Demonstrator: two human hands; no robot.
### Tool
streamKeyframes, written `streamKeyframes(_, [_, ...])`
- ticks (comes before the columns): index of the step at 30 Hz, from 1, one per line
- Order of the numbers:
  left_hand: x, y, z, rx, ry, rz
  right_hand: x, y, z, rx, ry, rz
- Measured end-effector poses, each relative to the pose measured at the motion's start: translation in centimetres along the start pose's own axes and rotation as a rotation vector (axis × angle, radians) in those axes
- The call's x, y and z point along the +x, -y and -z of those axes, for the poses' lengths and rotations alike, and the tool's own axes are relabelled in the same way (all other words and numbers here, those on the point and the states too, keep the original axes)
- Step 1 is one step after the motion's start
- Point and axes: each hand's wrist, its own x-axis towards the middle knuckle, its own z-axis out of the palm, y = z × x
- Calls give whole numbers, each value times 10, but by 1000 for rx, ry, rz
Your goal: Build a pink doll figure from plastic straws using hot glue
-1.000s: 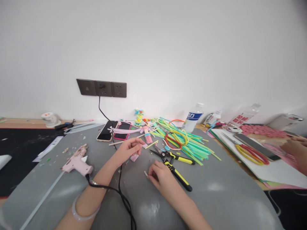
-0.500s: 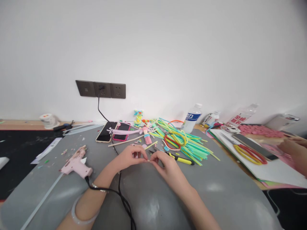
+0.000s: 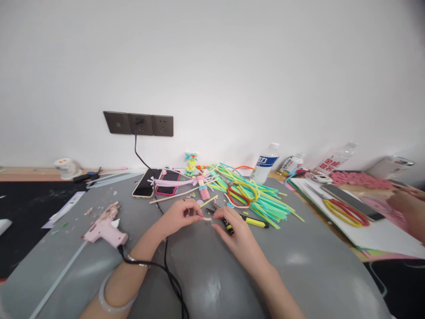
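My left hand (image 3: 185,213) pinches a short pale pink piece of pipe cleaner (image 3: 207,219) between thumb and fingertips. Its free end points right, toward my right hand (image 3: 233,226). The thumb and fingers of that hand are apart, just off the piece's end, with nothing between them. Behind my right hand lies a yellow-and-black cutter (image 3: 255,222), partly covered by the fingers. A pink-and-white pipe cleaner figure (image 3: 203,188) lies beyond both hands, next to a heap of green and yellow pipe cleaners (image 3: 265,204).
A pink glue gun (image 3: 108,228) lies at left, its black cord running under my left forearm. Two phones (image 3: 144,184) lie behind. A water bottle (image 3: 265,164) stands near the wall. On the right are scissors (image 3: 345,212) on paper and another person's hand (image 3: 407,208).
My right thumb and fingers have parted and drawn slightly right, off the pale pink piece, which now shows between the hands. My left hand has stayed nearly in place.
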Motion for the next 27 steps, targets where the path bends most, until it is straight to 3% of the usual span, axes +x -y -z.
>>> streamKeyframes(5, [3, 5, 3, 39, -212, 15, -28, -36, 8, -470, -6, -263])
streamKeyframes(9, [3, 6, 3, 25, -315, 40, -45, -60, 17, -584, 16, -293])
streamKeyframes(16, [3, 6, 2, -165, -379, 163, -48, -71, 25, -567, 45, -192])
streamKeyframes(21, [4, 7, 2, -226, -393, 155, -56, -64, 23, -572, 42, -209])
streamKeyframes(27, [2, 6, -2, -343, -395, 75, -57, -42, 35, -222, 4, -477])
